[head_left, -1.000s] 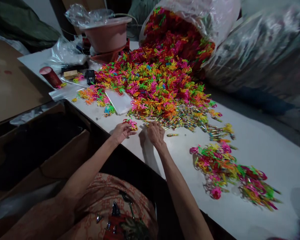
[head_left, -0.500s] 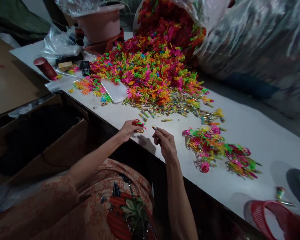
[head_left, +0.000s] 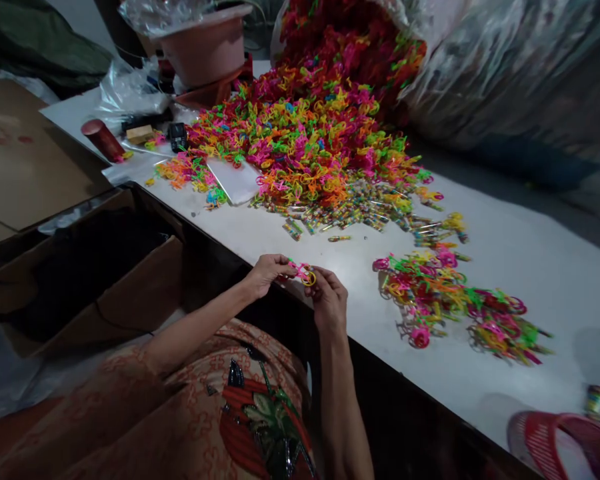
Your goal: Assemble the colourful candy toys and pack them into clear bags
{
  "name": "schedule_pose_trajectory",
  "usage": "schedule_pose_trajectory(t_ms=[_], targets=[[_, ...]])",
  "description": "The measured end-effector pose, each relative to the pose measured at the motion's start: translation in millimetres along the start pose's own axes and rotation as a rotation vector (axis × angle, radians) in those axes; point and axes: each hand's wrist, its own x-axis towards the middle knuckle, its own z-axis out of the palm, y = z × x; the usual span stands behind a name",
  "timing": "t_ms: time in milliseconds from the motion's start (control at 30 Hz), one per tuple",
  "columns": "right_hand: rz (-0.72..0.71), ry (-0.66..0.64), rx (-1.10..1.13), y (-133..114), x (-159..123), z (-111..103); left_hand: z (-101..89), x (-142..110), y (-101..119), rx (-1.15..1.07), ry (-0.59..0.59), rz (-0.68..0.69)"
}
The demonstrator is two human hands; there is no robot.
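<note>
Over the table's near edge, my left hand (head_left: 270, 273) pinches a small plastic toy piece (head_left: 300, 269), pink with a yellow ring and a bit of green. My right hand (head_left: 329, 297) meets it from the other side, its fingers closed against the yellow ring. The small printed tube in those fingers is almost wholly hidden by them. Beyond my hands lie several loose printed tubes (head_left: 293, 229), next to a scatter of the same tubes (head_left: 365, 207). To the right of my right hand is a smaller heap of colourful toy pieces (head_left: 430, 287).
A large heap of bright plastic pieces (head_left: 300, 133) spills from a clear bag across the white table (head_left: 530, 267). At the back left are a pink basin (head_left: 205, 50), a phone (head_left: 178, 137) and a red cylinder (head_left: 103, 140). A red basket (head_left: 540, 440) stands front right; an open carton (head_left: 145, 287) is left.
My hands have come together: the right, which held a printed tube apart, now touches the toy piece in my left. The view has shifted slightly.
</note>
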Motion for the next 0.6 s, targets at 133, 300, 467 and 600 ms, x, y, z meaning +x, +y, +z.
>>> schedule_pose_trajectory(t_ms=[133,300,467,600], targets=[[-0.061,0.036,0.018,-9,7,-6,-2.3,-6,1,-0.044,-0.171,-0.16],[-0.04,0.029,-0.013,-3,-4,-8,-1.7,-7,12,-0.214,-0.089,-0.141],[-0.001,-0.072,0.056,-4,-12,0,3.2,-10,12,-0.199,-0.085,-0.139],[-0.034,-0.075,0.085,-8,-12,-1,8.5,-17,11,-0.208,-0.1,-0.125]])
